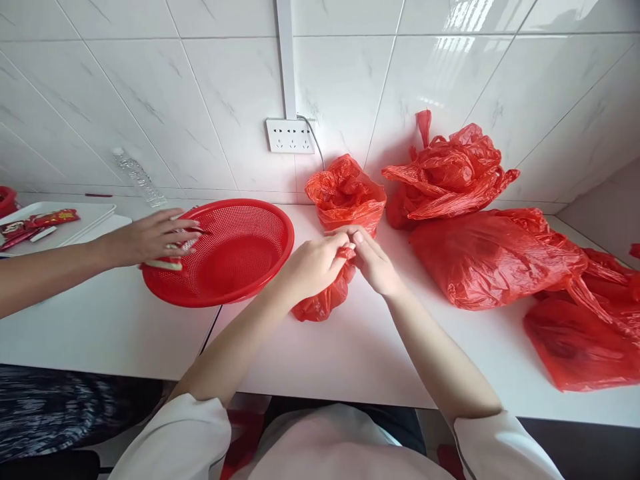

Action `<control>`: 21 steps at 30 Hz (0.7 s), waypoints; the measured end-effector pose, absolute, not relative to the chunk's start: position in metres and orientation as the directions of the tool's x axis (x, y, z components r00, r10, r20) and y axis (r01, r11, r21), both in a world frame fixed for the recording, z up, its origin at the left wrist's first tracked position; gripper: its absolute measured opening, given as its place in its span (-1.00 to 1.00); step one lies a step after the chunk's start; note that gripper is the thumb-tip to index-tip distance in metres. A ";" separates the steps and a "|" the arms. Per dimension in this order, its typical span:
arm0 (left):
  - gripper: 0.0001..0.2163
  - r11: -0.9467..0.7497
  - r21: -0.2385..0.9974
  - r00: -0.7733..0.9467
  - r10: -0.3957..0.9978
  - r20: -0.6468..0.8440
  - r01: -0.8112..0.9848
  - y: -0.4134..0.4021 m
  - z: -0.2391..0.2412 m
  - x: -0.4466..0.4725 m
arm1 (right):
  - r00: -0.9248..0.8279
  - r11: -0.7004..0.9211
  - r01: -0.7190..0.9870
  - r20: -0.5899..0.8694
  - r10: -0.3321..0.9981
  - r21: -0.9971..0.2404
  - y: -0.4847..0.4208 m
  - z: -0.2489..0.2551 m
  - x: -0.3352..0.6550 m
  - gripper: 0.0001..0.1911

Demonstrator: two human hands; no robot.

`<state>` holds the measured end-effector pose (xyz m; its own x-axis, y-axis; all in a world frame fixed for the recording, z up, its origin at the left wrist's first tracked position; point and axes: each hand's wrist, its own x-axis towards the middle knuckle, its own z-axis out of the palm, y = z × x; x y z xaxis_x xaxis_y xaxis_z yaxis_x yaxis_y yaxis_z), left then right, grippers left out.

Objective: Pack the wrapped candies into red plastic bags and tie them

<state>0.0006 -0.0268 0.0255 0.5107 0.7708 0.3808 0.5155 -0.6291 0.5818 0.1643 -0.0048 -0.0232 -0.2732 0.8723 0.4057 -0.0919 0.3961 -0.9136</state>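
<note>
Small red bag (320, 303) is between both hands over the middle of the white table (360, 353), between its front and back edges; whether its bottom touches the surface, I cannot tell. The left hand (317, 263) pinches the gathered neck, and the right hand (373, 260) grips there too, fingertips close together. Just behind them, toward the back edge, stands an open-topped red bag (350, 200). Toward the table's right edge lie a bunched red bag (460, 167) by the wall, a bulging red bag (500, 257) in front of it, and a flatter red bag (585, 333) nearer the front right corner. Across the table's left edge sits a red basket (230, 260); a co-worker's hand (160, 237) holds a packet at its rim, partly blurred.
</note>
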 end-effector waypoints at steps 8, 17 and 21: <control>-0.66 -0.800 0.317 0.460 0.564 0.686 0.509 -0.022 -0.007 -0.002 | -0.335 0.252 -0.224 0.317 0.887 -0.941 0.005 -0.039 0.157 -0.69; -0.68 -0.604 0.538 0.360 0.791 0.495 0.588 -0.020 -0.027 -0.029 | -0.208 0.338 -0.125 0.358 0.910 -0.933 0.003 -0.040 0.173 -0.76; -0.70 -0.636 0.488 0.406 0.765 0.500 0.598 -0.020 -0.034 -0.034 | -0.204 0.333 -0.096 0.346 0.916 -0.938 0.000 -0.045 0.170 -0.75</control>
